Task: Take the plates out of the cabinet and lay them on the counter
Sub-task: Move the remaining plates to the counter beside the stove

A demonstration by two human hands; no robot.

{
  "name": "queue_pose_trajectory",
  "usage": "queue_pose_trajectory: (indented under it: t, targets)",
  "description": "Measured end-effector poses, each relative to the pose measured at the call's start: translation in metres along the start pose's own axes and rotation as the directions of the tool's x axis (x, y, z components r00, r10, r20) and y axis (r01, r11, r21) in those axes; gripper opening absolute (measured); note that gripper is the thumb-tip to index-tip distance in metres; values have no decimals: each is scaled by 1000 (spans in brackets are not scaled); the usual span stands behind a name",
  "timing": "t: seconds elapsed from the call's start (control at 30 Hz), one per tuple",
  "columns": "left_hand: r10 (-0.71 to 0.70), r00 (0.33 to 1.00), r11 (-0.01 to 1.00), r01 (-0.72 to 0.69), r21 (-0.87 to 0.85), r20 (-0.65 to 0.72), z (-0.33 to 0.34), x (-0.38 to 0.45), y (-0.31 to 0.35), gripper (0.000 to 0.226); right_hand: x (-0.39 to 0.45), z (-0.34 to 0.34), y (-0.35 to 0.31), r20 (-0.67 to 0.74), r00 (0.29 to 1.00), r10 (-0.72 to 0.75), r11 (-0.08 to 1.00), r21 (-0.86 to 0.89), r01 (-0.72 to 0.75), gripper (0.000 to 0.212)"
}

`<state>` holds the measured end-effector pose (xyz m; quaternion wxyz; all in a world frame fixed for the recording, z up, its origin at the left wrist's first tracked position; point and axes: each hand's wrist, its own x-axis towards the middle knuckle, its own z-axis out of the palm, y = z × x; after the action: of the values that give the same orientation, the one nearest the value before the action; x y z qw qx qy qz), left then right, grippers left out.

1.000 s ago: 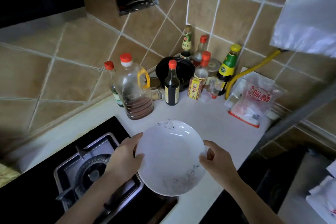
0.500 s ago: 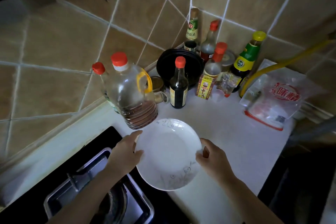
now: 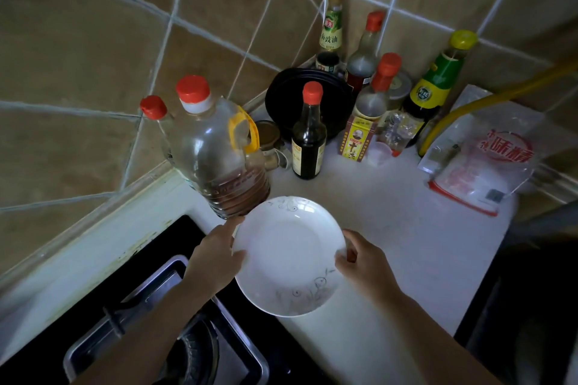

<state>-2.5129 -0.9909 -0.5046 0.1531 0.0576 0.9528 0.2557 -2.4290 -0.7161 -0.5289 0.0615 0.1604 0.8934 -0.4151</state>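
Head view: we are taking the oil jug (image 3: 219, 153) as our landmark and reading everything from it, left to right. Down and left of the jug, the stove (image 3: 162, 316) is sitting dark at the counter's (image 3: 406, 228) edge. Just below the jug, our left hand (image 3: 215, 255) is gripping the plate's (image 3: 289, 255) left rim, thumb on top and fingers curled underneath, forefinger reaching toward the jug's base. The plate is now lying right under the jug, its far rim nearly touching the jug's foot, its near rim overhanging the stove corner. Compared with a second ago, the plate is sitting farther in over the white counter and closer to the jug, and we are leaning in lower. Right of the plate, our right hand (image 3: 359, 259) is pinching the opposite rim, fingers bent around the edge. Up and right of the jug, the dark bottle (image 3: 308, 137) and the other sauce bottles are standing in the corner, and farthest right the seasoning bag (image 3: 488, 159) is lying flat.

We are judging the plate to be about to land; whether it is already touching the counter we cannot tell. There is bare counter to the plate's right, well clear of the jug, for further plates. The cabinet is out of view.
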Motion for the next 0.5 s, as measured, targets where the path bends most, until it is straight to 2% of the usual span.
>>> queue_pose_trajectory:
  t: [0.5]
  targets:
    - [-7,998,998,11,60,-58,15,11,-9,66,12,5,-3,11,1000,3,1000,-26,-3,40]
